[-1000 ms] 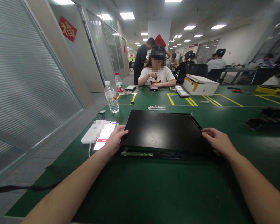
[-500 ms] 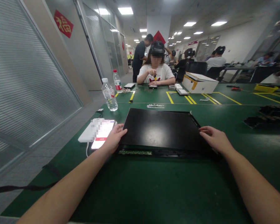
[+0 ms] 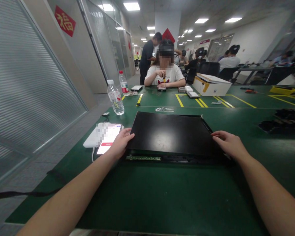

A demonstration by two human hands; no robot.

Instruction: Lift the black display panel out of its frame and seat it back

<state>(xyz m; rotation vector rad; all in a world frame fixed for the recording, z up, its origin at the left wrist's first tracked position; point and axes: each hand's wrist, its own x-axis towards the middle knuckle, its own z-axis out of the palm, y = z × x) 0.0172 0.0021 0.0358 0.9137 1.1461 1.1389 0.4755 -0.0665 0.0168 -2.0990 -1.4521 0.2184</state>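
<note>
A flat, glossy black screen panel (image 3: 167,132) lies slightly askew over a black frame (image 3: 194,159) on the green table. Along the near edge of the frame shows a narrow green circuit board (image 3: 143,158). My left hand (image 3: 121,141) grips the panel's left edge, thumb on top and fingers partly hidden at the side. At the right edge, my right hand (image 3: 227,142) pinches the panel between thumb and fingers; whether it also holds the frame there I cannot tell.
Left of the panel lie a lit phone (image 3: 109,141) and a white box-like device (image 3: 92,139) with a cable. Water bottles (image 3: 116,100) stand behind them. A co-worker (image 3: 165,70) sits opposite with a screwdriver, near a white box (image 3: 211,86). Dark parts (image 3: 282,122) lie at right.
The view has shifted slightly, so the table scene sits a little higher. Both hands keep their hold at the panel's sides, and the panel has hardly moved.
</note>
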